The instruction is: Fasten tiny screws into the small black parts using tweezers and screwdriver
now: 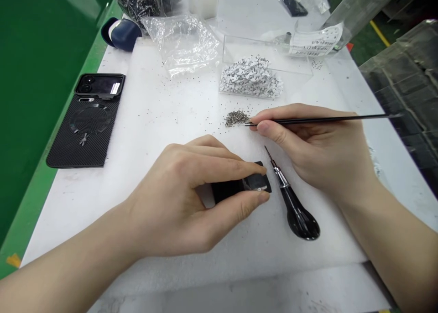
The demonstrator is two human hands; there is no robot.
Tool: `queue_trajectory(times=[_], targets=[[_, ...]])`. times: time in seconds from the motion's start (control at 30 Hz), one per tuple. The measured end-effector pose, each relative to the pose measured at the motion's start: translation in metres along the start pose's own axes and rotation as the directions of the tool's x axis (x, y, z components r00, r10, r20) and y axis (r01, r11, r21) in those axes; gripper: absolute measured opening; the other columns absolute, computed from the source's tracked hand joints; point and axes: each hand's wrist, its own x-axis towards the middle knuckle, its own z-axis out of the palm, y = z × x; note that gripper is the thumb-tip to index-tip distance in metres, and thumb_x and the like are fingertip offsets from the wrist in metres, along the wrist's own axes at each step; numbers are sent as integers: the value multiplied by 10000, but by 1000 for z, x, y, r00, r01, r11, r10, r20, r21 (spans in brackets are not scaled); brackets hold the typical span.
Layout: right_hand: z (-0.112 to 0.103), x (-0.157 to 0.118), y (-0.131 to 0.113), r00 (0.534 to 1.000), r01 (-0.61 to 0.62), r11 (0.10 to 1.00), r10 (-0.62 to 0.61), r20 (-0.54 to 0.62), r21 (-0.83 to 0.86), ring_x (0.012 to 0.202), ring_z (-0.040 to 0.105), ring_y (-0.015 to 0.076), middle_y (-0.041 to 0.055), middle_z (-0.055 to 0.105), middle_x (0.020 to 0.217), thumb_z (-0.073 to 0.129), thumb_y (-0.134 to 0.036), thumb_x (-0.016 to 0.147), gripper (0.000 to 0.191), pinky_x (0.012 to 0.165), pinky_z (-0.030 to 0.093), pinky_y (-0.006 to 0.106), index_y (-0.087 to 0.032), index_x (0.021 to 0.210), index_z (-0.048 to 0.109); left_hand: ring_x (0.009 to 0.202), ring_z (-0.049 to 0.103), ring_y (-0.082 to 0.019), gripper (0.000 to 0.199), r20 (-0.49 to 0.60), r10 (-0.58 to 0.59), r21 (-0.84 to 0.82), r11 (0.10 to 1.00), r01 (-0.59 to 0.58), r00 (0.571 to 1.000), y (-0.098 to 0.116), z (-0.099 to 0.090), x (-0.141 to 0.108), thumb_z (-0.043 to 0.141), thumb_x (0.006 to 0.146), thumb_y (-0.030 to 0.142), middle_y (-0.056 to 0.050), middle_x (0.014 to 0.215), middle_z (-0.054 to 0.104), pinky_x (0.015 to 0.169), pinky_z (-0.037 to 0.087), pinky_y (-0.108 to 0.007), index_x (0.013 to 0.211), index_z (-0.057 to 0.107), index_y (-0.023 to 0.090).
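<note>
My left hand pinched a small black case piece; my right hand held a thin black pick at a heap of tiny screws, none visibly fitted.

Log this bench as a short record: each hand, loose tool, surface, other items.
left hand: pinches a small flat black piece
right hand: holds a thin black pointed tool, tip beside a small heap of tiny grey metal bits
loose tool: black-handled steel screwdriver
surface: white foam sheet
other items: black textured phone case; clear plastic tray of white strips
</note>
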Motion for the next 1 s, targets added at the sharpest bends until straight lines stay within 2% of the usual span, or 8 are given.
queue_trajectory(times=[0.2,0.47,0.67,0.77,0.9,1.0], targets=[[1,0,2,1000,1,1000,-1,-10,14,866,775,162,-47,820,942,772,-190,857,113,775,655,273,-288,901,810,792,743,-147,152,7,-4,-7,1000,4,1000,1,-3,-3,748,879,178,-38,896,814,897,602,-299,1000,792,98],[1,0,4,1000,10,1000,-10,4,8,866,773,177,-37,819,940,761,-232,871,77,754,660,301,-280,907,810,786,746,-170,97,5,-18,-2,1000,18,1000,2,-1,-2,735,890,200,3,904,818,888,625,-346,976,781,205],[2,1,4,1000,17,1000,-17,17,23,875,768,176,-31,819,933,754,-198,871,94,774,643,303,-268,900,810,799,742,-149,157,11,-8,14,1000,8,1000,1,-1,-2,742,890,198,-33,900,815,898,608,-293,1009,795,111],[1,2,4,999,23,999,-24,22,32,846,769,171,-23,815,902,749,-211,880,75,757,632,300,-258,900,804,792,744,-152,172,6,2,14,1000,-3,1000,0,-1,-2,742,890,205,-35,903,817,901,609,-305,1026,795,113],[-8,1,-4,999,12,997,-9,-36,81,782,767,174,-29,799,841,732,-243,905,65,746,635,326,-277,885,784,774,747,-159,170,-17,26,22,999,-26,1000,0,-1,-2,745,881,198,-31,906,820,886,619,-326,1031,791,134],[-22,-3,-12,996,58,980,-45,-72,188,720,752,180,-17,792,834,728,-250,912,75,681,638,323,-280,871,783,765,750,-169,197,-35,29,33,999,-28,999,1,-1,-3,741,881,190,-30,906,823,865,626,-340,1070,789,157]])
